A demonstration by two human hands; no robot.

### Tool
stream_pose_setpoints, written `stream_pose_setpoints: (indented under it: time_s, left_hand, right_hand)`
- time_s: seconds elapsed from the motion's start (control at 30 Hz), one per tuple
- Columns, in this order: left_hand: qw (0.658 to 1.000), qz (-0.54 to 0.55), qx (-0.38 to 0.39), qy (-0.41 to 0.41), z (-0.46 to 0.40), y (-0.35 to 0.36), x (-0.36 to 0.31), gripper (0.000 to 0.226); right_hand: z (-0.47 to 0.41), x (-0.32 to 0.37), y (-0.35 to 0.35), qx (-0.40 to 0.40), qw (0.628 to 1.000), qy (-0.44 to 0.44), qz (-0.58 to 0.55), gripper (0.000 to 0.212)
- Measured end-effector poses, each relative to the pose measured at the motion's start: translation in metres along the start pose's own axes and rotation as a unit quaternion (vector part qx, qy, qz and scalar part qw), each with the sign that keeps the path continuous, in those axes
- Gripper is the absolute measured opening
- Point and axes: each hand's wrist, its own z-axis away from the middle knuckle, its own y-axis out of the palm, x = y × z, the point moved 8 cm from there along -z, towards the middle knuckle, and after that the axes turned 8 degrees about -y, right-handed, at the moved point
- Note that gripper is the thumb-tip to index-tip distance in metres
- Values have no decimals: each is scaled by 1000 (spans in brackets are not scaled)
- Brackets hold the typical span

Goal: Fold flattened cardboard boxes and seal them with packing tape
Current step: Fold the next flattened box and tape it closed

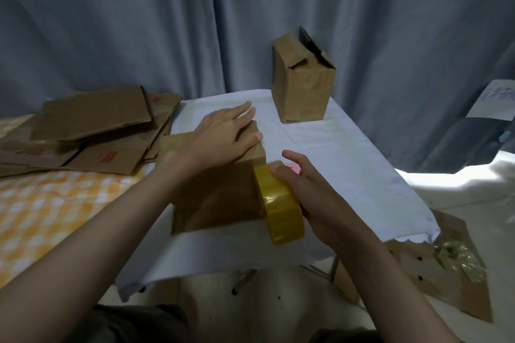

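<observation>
Right hand (309,192) grips yellow tape roll (281,206), roll against near-right edge of the folded box (217,198). Box sits on white-covered counter (348,153). Left hand (223,136) lies flat on box top, fingers straight. Further back: second box (302,86), top flaps loose, upright on counter. Flattened cardboard stack (89,136) on the bed (41,203) to the left.

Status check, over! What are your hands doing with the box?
Left hand flat on box. Right hand gripping tape roll at box's side. Nothing blocking.
</observation>
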Motion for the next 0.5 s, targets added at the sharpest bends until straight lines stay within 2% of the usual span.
stream_pose_setpoints:
  time_s: [0.07,0.17,0.23,0.37,0.5]
  left_hand:
    - [999,28,-16,3,3,-4,-5,64]
    - [997,21,62,-27,5,12,-3,64]
    - [995,15,91,-35,4,19,3,64]
    - [996,24,79,-28,-3,24,10,61]
    - [997,22,69,-24,-2,27,13,61]
  right_hand:
    - [-4,0,3,-7,1000,-2,-8,49]
    - [-12,2,14,-5,1000,-1,-18,52]
    - [-17,4,20,-10,1000,-2,-29,62]
    - [-26,-1,24,-23,997,13,-70,91]
    - [-30,-9,30,-15,999,32,-26,94]
